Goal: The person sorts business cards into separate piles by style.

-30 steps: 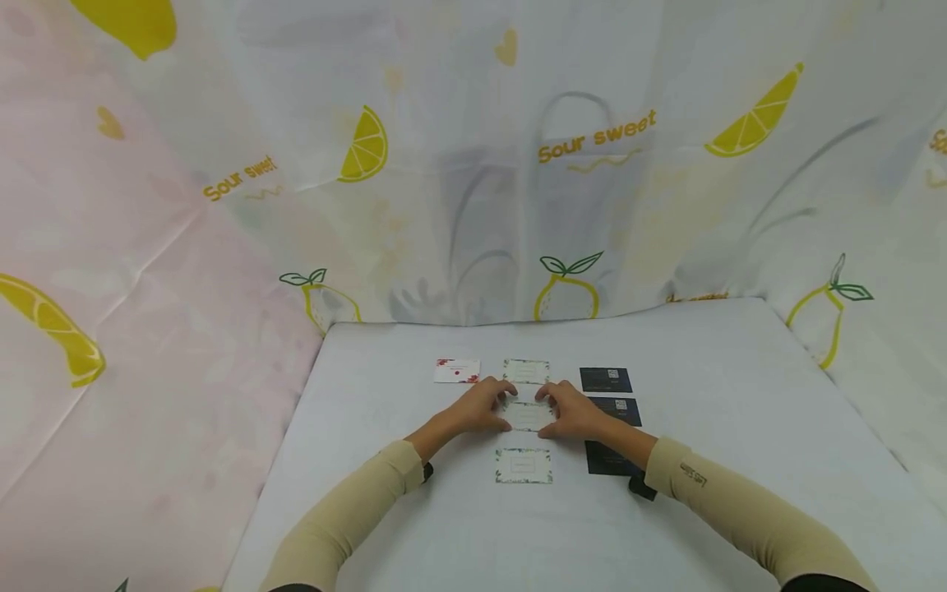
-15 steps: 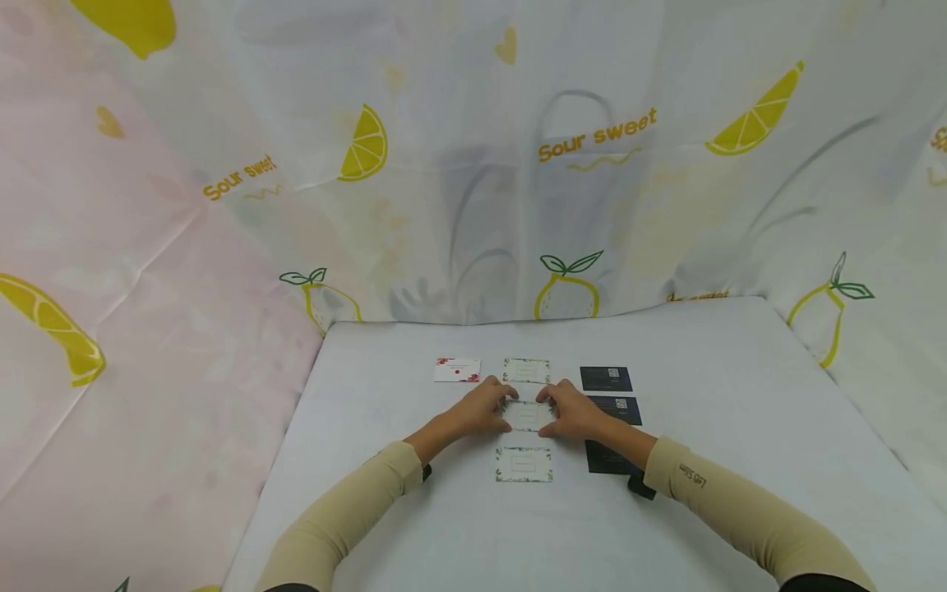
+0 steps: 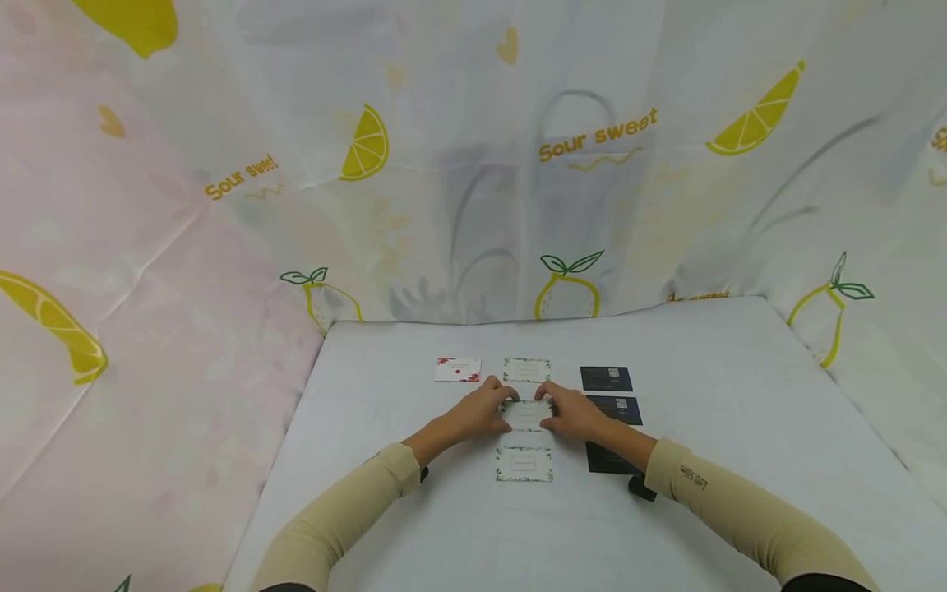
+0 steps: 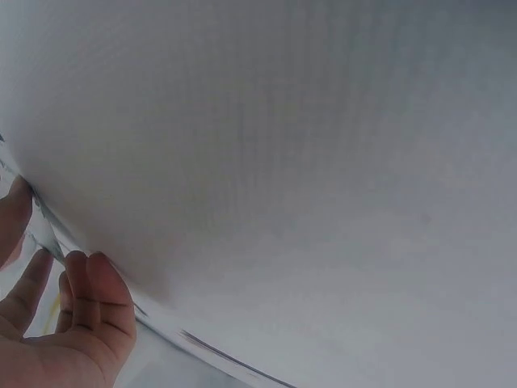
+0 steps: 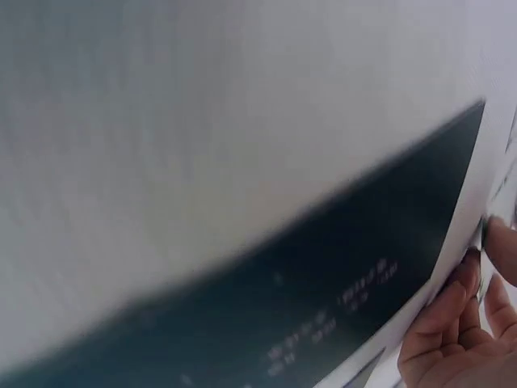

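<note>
- Right now my left hand (image 3: 477, 413) and right hand (image 3: 575, 413) both pinch the middle white card (image 3: 527, 415), one at each short edge, fingers curled on it.
- That card lies flat on the white table (image 3: 710, 386), centre column, between the far white card (image 3: 527, 370) and the near white card (image 3: 524, 464).
- Red-flowered card (image 3: 457, 370) sits alone at far left, well apart from my left hand.
- Right column: far black card (image 3: 606, 378), middle black card (image 3: 625, 409) just beside my right hand, near black card (image 3: 602, 458) partly under my right wrist.
- Left wrist view: fingertips (image 4: 103, 279) curled at a card edge, mostly blurred tabletop.
- Right wrist view: black card (image 5: 323, 299) close up, blurred; fingers (image 5: 440, 323) bent at the lower right.
- Lemon-print curtain (image 3: 473, 164) behind the table.
</note>
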A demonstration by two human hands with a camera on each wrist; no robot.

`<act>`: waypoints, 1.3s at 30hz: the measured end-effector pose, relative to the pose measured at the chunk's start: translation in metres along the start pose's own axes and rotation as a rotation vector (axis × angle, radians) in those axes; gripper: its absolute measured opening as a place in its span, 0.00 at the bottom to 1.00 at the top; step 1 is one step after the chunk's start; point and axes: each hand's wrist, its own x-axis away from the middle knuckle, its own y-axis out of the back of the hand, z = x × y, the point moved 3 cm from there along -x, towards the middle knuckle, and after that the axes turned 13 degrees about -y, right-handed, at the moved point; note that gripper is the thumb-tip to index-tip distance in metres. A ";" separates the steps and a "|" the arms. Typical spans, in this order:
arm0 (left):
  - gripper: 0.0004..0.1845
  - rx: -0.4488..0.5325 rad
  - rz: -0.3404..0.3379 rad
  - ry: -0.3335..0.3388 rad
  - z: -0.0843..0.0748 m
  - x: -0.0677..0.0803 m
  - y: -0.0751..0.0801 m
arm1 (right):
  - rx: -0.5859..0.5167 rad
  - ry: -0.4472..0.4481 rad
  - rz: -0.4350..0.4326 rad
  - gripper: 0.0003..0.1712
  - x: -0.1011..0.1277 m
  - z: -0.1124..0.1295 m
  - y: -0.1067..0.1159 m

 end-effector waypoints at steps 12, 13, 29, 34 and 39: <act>0.31 -0.049 -0.014 -0.074 0.001 0.003 0.005 | -0.159 0.009 -0.014 0.14 -0.005 -0.004 0.006; 0.32 -0.055 -0.020 -0.083 0.001 0.004 0.006 | -0.172 0.006 -0.011 0.13 -0.005 -0.004 0.006; 0.31 -0.099 -0.086 -0.199 0.005 0.010 0.018 | -0.381 -0.064 0.064 0.15 -0.002 -0.002 0.015; 0.31 -0.064 -0.063 -0.183 0.006 0.010 0.022 | -0.259 0.018 -0.053 0.17 -0.001 -0.003 0.014; 0.31 -0.041 -0.079 -0.214 0.009 0.007 0.027 | -0.097 0.072 -0.156 0.30 0.001 0.001 0.013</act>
